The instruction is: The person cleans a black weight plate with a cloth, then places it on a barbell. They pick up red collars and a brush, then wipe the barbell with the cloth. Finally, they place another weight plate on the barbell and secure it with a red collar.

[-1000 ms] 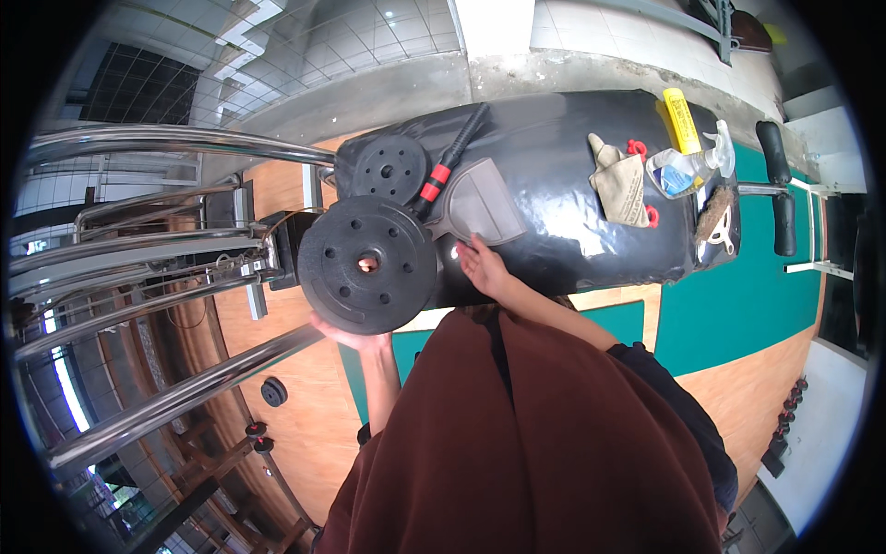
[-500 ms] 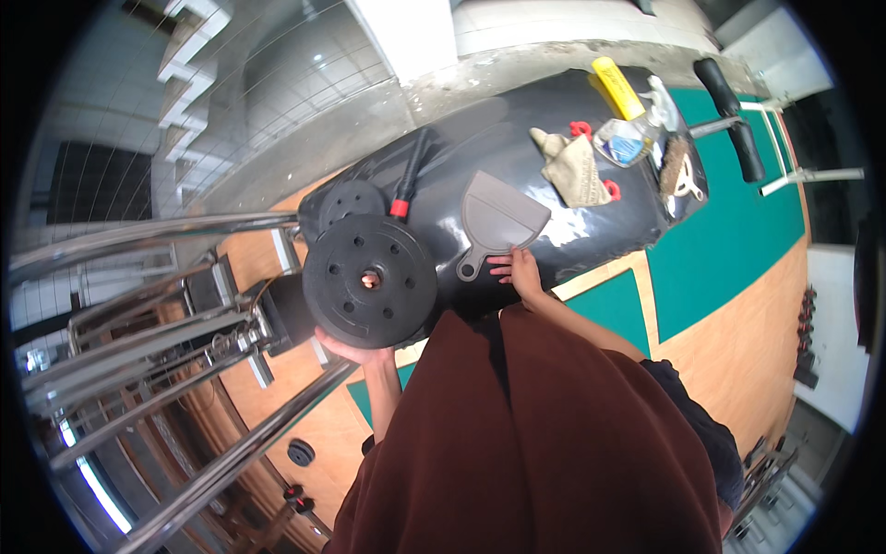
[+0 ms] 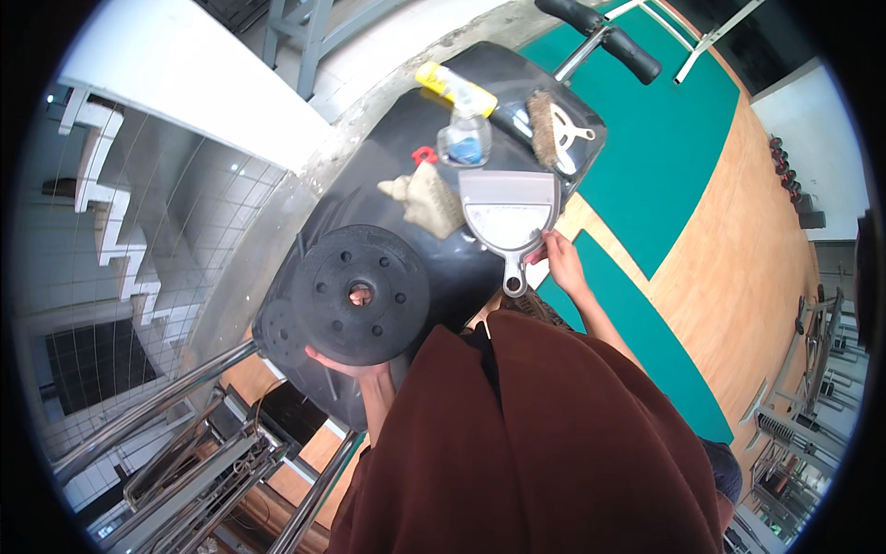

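Observation:
My left hand holds a round black weight plate from below, its fingers hidden under the disc. A fingertip shows through the plate's centre hole. To the right, my right hand grips a grey dustpan by its edge, close to the handle with the hanging hole. Both things are over a black padded bench. Between them lies a crumpled beige cloth item, with a red piece beside it.
Toward the bench's far end are a yellow container, a clear bottle with a blue label and a hand brush with a white handle. Black foam rollers stand beyond. Metal rails run at left; green mats cover part of the floor.
My view has turned to the right. The dustpan has swung round in my right hand and come nearer the brush and bottle. My left hand still holds the weight plate.

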### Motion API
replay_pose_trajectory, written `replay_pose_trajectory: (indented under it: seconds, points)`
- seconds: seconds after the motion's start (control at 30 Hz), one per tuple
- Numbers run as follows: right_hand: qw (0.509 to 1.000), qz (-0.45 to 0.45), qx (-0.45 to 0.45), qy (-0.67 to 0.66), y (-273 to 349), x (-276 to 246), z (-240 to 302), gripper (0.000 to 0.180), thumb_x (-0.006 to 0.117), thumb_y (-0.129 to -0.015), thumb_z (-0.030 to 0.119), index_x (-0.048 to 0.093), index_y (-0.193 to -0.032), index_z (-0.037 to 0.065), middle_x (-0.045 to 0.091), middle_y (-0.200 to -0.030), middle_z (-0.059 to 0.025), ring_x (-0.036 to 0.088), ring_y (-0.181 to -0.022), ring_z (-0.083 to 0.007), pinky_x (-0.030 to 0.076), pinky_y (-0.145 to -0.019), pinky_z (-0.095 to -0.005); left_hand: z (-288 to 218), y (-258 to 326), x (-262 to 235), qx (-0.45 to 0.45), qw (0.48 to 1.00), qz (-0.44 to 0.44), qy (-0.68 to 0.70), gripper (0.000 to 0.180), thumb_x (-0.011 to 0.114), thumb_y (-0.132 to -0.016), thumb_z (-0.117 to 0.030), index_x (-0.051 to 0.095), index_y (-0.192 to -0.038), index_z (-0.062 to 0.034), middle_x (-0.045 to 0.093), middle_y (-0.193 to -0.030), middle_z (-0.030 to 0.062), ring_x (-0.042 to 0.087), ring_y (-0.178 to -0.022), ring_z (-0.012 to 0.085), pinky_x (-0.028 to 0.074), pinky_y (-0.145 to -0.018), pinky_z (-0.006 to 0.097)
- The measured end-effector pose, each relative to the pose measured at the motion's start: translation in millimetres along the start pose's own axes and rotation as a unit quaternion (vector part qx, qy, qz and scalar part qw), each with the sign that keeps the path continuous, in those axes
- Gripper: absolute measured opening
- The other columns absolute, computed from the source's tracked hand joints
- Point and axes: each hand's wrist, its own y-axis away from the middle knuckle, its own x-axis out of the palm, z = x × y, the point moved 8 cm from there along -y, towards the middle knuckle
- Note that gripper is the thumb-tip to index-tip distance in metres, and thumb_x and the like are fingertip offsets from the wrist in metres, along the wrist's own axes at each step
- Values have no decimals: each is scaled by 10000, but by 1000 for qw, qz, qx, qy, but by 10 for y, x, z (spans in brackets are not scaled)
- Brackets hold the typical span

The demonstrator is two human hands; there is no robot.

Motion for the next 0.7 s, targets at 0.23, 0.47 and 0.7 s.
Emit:
replay_pose_trajectory:
  seconds: [0.23,0.47,0.7]
  points:
    - [999,-14,-23,-38,-1232,-1173,61,371,320,-969,262,513,-931,-52,663,-717,-132,636,-636,-181,488,-641,-270,835,35,807,39,999,8,-10,746,289,-851,-651,332,-1372,-120,321,-1420,90,332,-1278,297,281,-1051,481]
    - [989,16,-56,139,-2969,-1437,218,406,345,-917,332,564,-944,-8,658,-772,-144,640,-770,-281,473,-752,-376,1410,107,1299,99,993,-54,24,753,312,-836,-654,350,-1365,-120,337,-1410,95,332,-1272,311,277,-1042,506]
    - [930,135,-109,324,-4177,-1023,528,455,288,-914,352,558,-1031,5,577,-1073,-243,520,-1043,-404,391,-919,-448,1580,223,1181,112,983,-112,89,726,395,-817,-618,403,-1330,-105,390,-1371,110,388,-1228,311,326,-1014,494]
